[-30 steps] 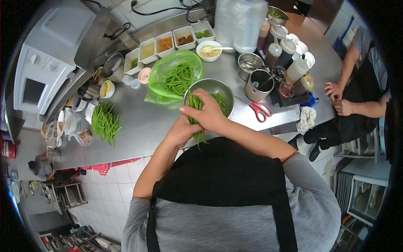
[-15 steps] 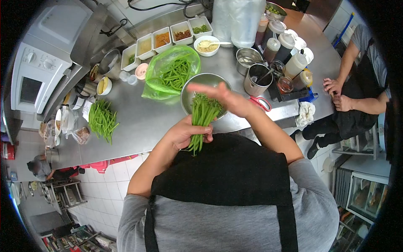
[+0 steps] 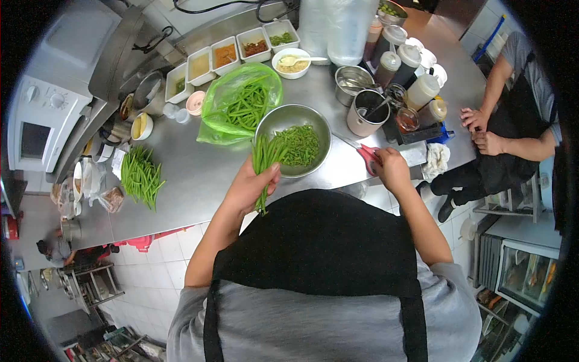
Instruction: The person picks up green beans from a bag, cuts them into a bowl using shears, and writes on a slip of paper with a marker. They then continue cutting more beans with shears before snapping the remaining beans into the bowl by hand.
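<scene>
My left hand point(image 3: 248, 184) closes around a bunch of green beans point(image 3: 266, 161) at the bowl's point(image 3: 294, 174) near-left rim; my right hand point(image 3: 392, 169) curls at the red-handled scissors point(image 3: 366, 155) on the counter point(image 3: 208, 196).

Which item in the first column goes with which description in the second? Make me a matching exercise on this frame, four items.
1. Left hand
2. Right hand
3. Steel bowl
4. Green bag

A. Contains chopped green pieces
B. At the handles of the red scissors
C. Translucent, with loose beans inside
D. Gripping a bean bundle

Pairs: 1-D, 2-B, 3-A, 4-C
</scene>
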The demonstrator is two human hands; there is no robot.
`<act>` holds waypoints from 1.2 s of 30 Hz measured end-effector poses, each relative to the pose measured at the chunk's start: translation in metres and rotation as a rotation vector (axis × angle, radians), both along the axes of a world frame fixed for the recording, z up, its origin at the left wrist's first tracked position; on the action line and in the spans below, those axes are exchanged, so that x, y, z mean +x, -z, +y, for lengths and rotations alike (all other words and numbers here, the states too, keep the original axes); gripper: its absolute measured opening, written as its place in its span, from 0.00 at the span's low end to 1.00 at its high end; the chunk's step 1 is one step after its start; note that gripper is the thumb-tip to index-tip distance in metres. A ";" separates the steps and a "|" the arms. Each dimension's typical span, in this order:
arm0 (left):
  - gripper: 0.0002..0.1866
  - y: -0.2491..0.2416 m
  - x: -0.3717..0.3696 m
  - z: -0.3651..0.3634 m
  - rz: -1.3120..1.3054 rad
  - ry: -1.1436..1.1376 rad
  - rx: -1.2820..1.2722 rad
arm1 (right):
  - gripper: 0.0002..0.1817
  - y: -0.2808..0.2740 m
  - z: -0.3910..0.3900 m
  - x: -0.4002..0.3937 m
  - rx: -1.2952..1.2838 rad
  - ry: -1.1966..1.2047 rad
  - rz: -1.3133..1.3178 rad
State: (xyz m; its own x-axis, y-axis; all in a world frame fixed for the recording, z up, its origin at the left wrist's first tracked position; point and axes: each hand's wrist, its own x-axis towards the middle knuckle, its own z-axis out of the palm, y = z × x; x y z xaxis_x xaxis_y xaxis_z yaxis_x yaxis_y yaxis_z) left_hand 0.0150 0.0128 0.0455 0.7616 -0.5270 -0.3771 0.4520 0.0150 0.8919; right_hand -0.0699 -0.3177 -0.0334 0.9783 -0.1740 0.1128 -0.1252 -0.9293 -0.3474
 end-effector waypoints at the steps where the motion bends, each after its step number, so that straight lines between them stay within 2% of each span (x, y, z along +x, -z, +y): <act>1: 0.09 0.000 0.001 -0.001 -0.020 -0.036 0.011 | 0.12 -0.006 0.001 -0.003 -0.011 0.029 0.124; 3: 0.09 0.001 0.004 -0.005 -0.099 -0.111 0.047 | 0.10 -0.019 -0.001 -0.011 -0.073 0.033 0.270; 5: 0.09 0.003 0.007 -0.007 -0.154 -0.164 0.079 | 0.10 -0.028 -0.006 -0.024 0.170 0.025 0.288; 8: 0.10 0.013 0.012 -0.009 -0.190 -0.210 0.099 | 0.09 -0.056 0.005 -0.037 0.747 0.044 0.261; 11: 0.11 0.016 0.016 -0.015 -0.181 -0.236 0.074 | 0.11 -0.068 0.020 -0.036 1.004 -0.097 0.275; 12: 0.11 0.015 0.017 -0.017 -0.147 -0.242 0.063 | 0.12 -0.079 0.027 -0.030 1.012 -0.146 0.380; 16: 0.11 0.010 0.018 -0.025 -0.020 -0.271 -0.040 | 0.15 -0.066 0.047 -0.008 1.054 -0.263 0.434; 19: 0.11 0.009 0.016 -0.028 0.019 -0.279 -0.015 | 0.15 -0.064 0.059 0.008 1.076 -0.316 0.424; 23: 0.10 0.013 0.017 -0.026 -0.050 -0.262 0.040 | 0.14 -0.064 0.066 0.015 1.121 -0.279 0.426; 32: 0.09 0.020 0.013 -0.030 -0.192 -0.292 0.181 | 0.10 -0.061 0.063 0.014 1.004 -0.287 0.494; 36: 0.08 0.026 0.012 -0.029 -0.219 -0.253 0.236 | 0.11 -0.061 0.064 0.014 1.043 -0.239 0.491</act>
State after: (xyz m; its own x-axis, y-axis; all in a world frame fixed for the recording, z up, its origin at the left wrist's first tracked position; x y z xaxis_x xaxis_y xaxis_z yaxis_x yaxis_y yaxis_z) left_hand 0.0269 -0.0160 0.0197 0.9319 -0.2311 -0.2797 0.2594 -0.1147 0.9589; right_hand -0.0555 -0.2539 0.0281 0.8974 0.2343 -0.3738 -0.3186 -0.2419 -0.9165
